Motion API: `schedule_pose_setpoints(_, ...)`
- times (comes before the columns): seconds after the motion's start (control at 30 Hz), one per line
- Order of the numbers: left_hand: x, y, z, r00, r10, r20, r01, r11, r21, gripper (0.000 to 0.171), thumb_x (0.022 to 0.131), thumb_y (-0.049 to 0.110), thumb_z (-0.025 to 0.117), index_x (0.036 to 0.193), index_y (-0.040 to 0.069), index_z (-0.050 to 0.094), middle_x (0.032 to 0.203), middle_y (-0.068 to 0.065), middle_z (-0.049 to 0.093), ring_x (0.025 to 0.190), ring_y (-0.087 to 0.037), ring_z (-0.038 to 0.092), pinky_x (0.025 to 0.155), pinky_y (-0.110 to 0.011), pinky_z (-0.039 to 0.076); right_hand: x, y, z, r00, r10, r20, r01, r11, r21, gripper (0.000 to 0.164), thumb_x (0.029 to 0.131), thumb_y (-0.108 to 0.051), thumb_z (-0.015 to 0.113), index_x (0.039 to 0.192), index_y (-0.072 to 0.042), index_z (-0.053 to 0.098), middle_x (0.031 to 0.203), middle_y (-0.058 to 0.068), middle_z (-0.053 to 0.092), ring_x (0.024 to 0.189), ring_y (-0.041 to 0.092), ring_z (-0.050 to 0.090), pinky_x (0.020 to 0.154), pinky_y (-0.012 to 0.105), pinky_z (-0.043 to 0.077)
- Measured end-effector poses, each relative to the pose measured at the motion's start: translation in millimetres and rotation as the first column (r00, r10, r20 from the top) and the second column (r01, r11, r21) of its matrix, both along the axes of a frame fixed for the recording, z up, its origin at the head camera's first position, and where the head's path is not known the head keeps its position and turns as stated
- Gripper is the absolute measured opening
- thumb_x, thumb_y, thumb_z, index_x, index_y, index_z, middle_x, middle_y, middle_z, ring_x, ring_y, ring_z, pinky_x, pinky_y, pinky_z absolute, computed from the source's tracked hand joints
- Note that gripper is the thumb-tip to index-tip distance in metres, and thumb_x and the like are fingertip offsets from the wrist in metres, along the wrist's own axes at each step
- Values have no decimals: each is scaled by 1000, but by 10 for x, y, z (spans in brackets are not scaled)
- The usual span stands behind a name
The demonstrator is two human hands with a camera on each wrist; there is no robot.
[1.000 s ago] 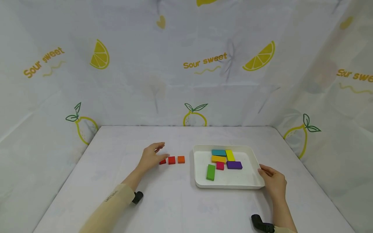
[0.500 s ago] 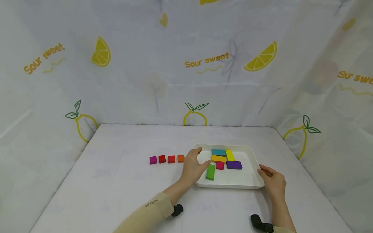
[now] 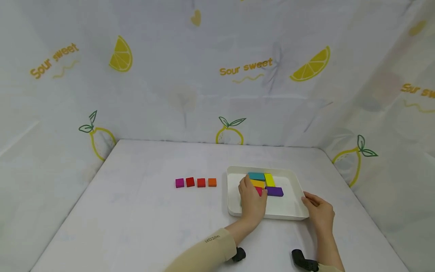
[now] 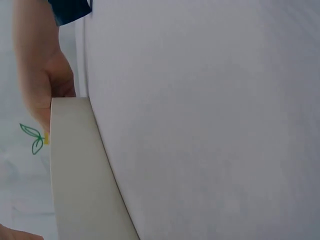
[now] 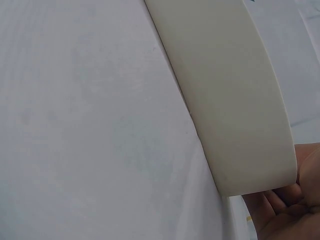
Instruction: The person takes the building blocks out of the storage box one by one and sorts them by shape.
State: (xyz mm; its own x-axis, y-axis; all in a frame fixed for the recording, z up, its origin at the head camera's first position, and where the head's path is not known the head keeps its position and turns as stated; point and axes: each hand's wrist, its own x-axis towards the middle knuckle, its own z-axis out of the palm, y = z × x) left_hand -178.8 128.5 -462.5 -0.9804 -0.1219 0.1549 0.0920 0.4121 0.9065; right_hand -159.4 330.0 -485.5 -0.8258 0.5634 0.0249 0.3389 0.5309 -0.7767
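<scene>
My left hand (image 3: pixel 253 202) is over the left part of the white tray (image 3: pixel 285 211), thumb and fingers spread on either side of the pink cube (image 3: pixel 259 190). The orange-yellow block (image 3: pixel 257 183) lies just beyond its fingers. The green block is almost wholly hidden behind this hand. My right hand (image 3: pixel 319 213) grips the tray's right wall near the front corner, and the right wrist view shows its fingers (image 5: pixel 280 210) at the wall's end. Also in the tray are a teal block (image 3: pixel 256 176), a yellow block (image 3: pixel 269 180) and a purple block (image 3: pixel 274 191).
Left of the tray, a row of small cubes stands on the white-covered table: magenta (image 3: pixel 179 183), dark red (image 3: pixel 190 182), red (image 3: pixel 201 183) and orange (image 3: pixel 212 182). A printed curtain (image 3: pixel 163 75) hangs behind the table.
My left hand has moved right, from beside the row of cubes, across the tray's left wall to the pink cube. The right hand and the tray have stayed in place.
</scene>
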Motion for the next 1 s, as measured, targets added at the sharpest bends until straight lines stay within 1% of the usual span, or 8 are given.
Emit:
schedule_pose_setpoints(0.1, -15, 138, -31, 998, 56, 18, -56, 998, -6, 75, 90, 20, 71, 148, -6, 31, 147, -20, 39, 133, -30, 41, 115, -43, 42, -10, 7, -2, 1000, -8, -8, 8, 1000, -2, 37, 94, -30, 66, 123, -7, 70, 118, 17, 71, 71, -32, 38, 66, -2, 38)
schedule_pose_setpoints(0.2, -48, 231, -64, 995, 96, 23, -95, 995, -29, 75, 91, 21, 71, 148, -6, 30, 147, -20, 38, 135, -30, 41, 116, -42, 40, -18, 10, -6, 1000, -14, -12, 14, 1000, -3, 37, 94, -30, 66, 123, -8, 70, 118, 16, 72, 70, -32, 39, 66, -2, 38)
schedule_pose_setpoints(0.33, -92, 276, -97, 991, 134, 5, -134, 989, -71, 68, 90, 16, 72, 143, -8, 37, 138, -19, 45, 126, -29, 46, 111, -41, 45, -15, 13, -14, 1000, -8, -22, 7, 1000, -7, 37, 94, -30, 66, 122, -7, 70, 117, 17, 72, 70, -32, 40, 65, -2, 39)
schedule_pose_setpoints(0.4, -113, 264, -108, 990, 139, 3, -138, 987, -86, 64, 89, 13, 72, 140, -8, 40, 133, -19, 49, 122, -29, 49, 108, -40, 48, -18, 15, -20, 1000, -6, -20, 6, 1000, -4, 37, 94, -30, 66, 122, -7, 70, 117, 17, 72, 70, -32, 40, 65, -2, 39)
schedule_pose_setpoints(0.5, -137, 214, -106, 993, 117, 17, -115, 990, -84, 57, 88, 9, 72, 136, -8, 45, 127, -19, 53, 118, -28, 53, 107, -39, 49, -22, 17, -22, 1000, 4, -9, -3, 1000, 10, 38, 94, -31, 65, 123, -7, 70, 119, 17, 71, 70, -32, 38, 65, -2, 38)
schedule_pose_setpoints(0.63, -178, 160, -111, 997, 67, 37, -64, 994, -92, 51, 89, 8, 71, 133, -4, 49, 124, -16, 56, 115, -25, 56, 106, -37, 51, -22, 32, -18, 1000, 18, -10, -18, 999, 27, 40, 94, -34, 65, 123, -6, 70, 119, 18, 70, 71, -33, 34, 65, -2, 37)
schedule_pose_setpoints(0.8, -212, 154, -123, 996, 30, 81, -22, 995, -100, 52, 89, 10, 71, 135, -1, 49, 127, -14, 56, 118, -23, 56, 108, -35, 50, -16, 22, -12, 1000, 14, -8, -13, 1000, 27, 39, 94, -33, 65, 123, -7, 70, 120, 19, 70, 70, -32, 34, 65, -2, 36)
schedule_pose_setpoints(1.0, -221, 170, -114, 996, 11, 93, -2, 995, -103, 52, 88, 6, 71, 135, -3, 49, 127, -16, 57, 120, -25, 58, 109, -36, 49, -9, 19, -12, 1000, 17, -6, -17, 1000, 20, 40, 94, -33, 65, 123, -6, 69, 120, 20, 70, 71, -32, 34, 64, -1, 37)
